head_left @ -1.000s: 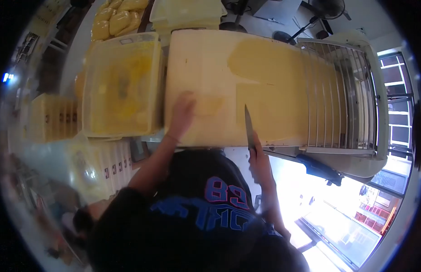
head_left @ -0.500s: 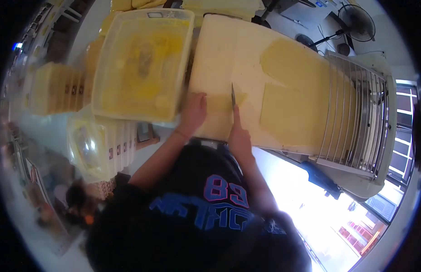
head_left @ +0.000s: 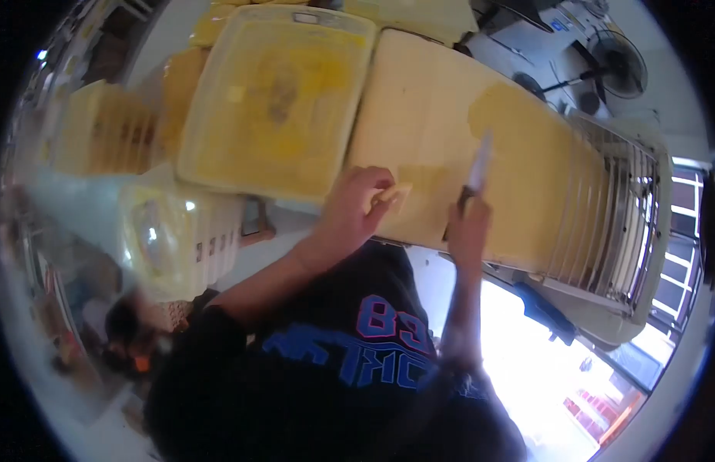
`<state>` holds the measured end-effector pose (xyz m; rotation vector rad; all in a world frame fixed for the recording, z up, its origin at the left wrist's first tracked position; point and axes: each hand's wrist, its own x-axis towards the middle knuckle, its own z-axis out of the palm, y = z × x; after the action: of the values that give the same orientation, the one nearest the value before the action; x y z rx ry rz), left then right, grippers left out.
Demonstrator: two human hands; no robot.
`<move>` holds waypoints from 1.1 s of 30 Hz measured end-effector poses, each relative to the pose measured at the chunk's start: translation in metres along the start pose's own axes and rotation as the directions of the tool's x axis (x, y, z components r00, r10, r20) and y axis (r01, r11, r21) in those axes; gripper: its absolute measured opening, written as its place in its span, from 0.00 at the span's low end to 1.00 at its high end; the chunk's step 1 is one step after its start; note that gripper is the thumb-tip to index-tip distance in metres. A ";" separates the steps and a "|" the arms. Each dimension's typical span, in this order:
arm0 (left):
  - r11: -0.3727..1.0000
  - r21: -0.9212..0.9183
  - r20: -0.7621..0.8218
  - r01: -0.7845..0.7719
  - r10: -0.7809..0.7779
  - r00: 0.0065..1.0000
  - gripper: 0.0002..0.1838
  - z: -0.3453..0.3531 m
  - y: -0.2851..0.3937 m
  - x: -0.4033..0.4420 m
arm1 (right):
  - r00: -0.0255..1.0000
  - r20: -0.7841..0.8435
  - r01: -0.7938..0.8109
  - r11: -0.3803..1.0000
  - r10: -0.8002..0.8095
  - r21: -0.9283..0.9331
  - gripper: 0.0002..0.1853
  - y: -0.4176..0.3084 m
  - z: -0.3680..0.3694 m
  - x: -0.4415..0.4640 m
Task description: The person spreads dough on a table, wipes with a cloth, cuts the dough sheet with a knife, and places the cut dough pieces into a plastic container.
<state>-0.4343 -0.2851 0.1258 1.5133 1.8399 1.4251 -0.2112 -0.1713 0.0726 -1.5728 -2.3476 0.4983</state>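
My left hand (head_left: 356,206) is closed at the near left of the pale work surface (head_left: 407,77), with a small piece of yellow dough (head_left: 400,199) pinched between thumb and fingers. To its right, my right hand (head_left: 469,227) grips the dark handle of a knife (head_left: 479,165), its blade pointing away from me and blurred. Beneath the blade, a wide yellow dough sheet (head_left: 527,185) spreads over the right of the surface. A smaller flat piece of dough (head_left: 425,177) lies between my hands.
A translucent tub (head_left: 190,165) with yellow residue stands left of the surface. Stacked containers (head_left: 161,239) are farther left. A metal rack-like guard (head_left: 596,208) crosses the surface's right end. A fan (head_left: 615,65) stands at the far right. Someone (head_left: 126,327) is at lower left.
My left hand has lifted a bit of dough and turned inward. My right hand has moved right with the knife, from the small dough piece to over the wide sheet. The view has shifted slightly.
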 end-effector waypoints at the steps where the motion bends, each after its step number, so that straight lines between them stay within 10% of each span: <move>1: 0.990 -0.032 -0.034 0.139 -0.140 0.990 0.17 -0.023 0.012 0.006 | 0.995 -0.063 -0.077 0.996 0.074 -0.041 0.36 -0.005 -0.008 0.004; 4: 0.903 -0.135 -0.100 0.409 -0.423 0.901 0.21 -0.082 0.001 0.016 | 0.982 -0.106 0.156 0.988 -0.154 0.010 0.34 -0.011 0.007 0.022; 11: 0.820 0.436 0.122 0.369 -0.461 0.879 0.17 -0.127 -0.088 0.015 | 0.916 0.051 0.401 0.898 -0.398 -0.181 0.22 -0.025 0.085 0.034; 25: 0.577 0.750 0.006 0.324 -0.496 0.869 0.19 -0.102 -0.097 0.003 | 0.906 0.160 0.317 0.879 -0.392 0.357 0.10 -0.005 0.061 0.067; 28: 0.715 0.681 -0.097 0.158 -0.127 0.987 0.22 -0.091 -0.054 0.010 | 0.960 0.208 0.062 0.865 -0.189 0.499 0.12 -0.031 0.020 0.066; 31: 0.941 -0.036 0.043 0.337 -0.335 0.941 0.30 -0.069 -0.006 0.035 | 0.946 0.297 -0.179 0.552 -0.130 0.814 0.16 -0.078 -0.007 0.061; 33: 0.901 -0.153 0.149 0.406 -0.385 0.911 0.29 -0.062 -0.014 0.041 | 0.928 0.301 -0.224 0.319 -0.219 0.921 0.19 -0.111 -0.017 0.053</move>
<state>-0.5046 -0.2770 0.1526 1.0327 1.7661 1.2404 -0.3162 -0.1588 0.1369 -0.8576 -1.5219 1.9189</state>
